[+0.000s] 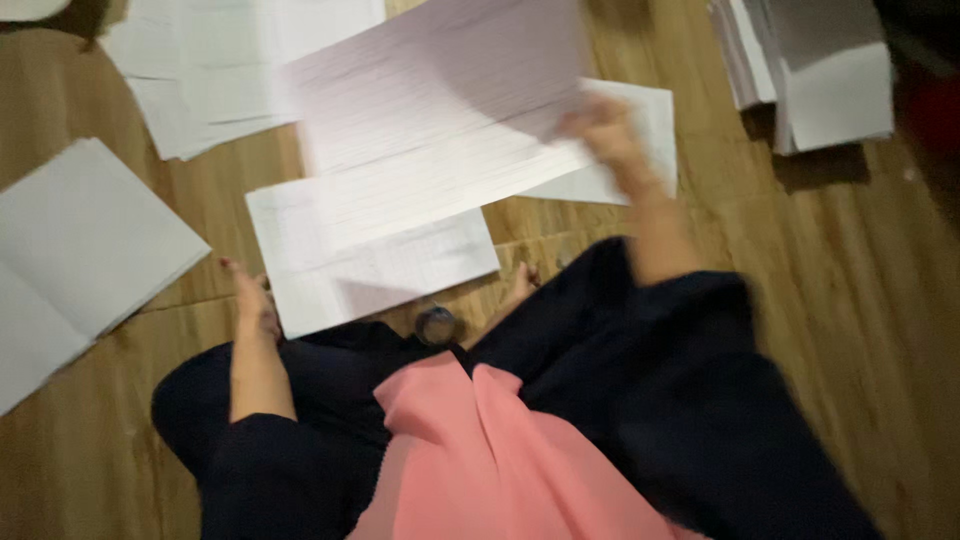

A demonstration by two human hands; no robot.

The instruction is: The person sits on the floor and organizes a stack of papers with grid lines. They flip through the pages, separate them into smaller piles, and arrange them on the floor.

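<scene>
My right hand (603,128) is raised and blurred, gripping the right edge of a large ruled sheet of paper (430,110) that hangs in the air above the wooden floor (860,300). Under it lies a second ruled sheet (400,270) flat on the floor. My left hand (255,300) rests at that lower sheet's left corner, fingers pressed down beside it. I sit on the floor in dark sleeves and a pink garment (480,460).
A stack of white paper (70,250) lies at the left. Loose sheets (200,70) spread at the top left. Another pile (820,70) stands at the top right. A white sheet (640,140) lies behind my right hand. A small round dark object (437,325) sits by my knees.
</scene>
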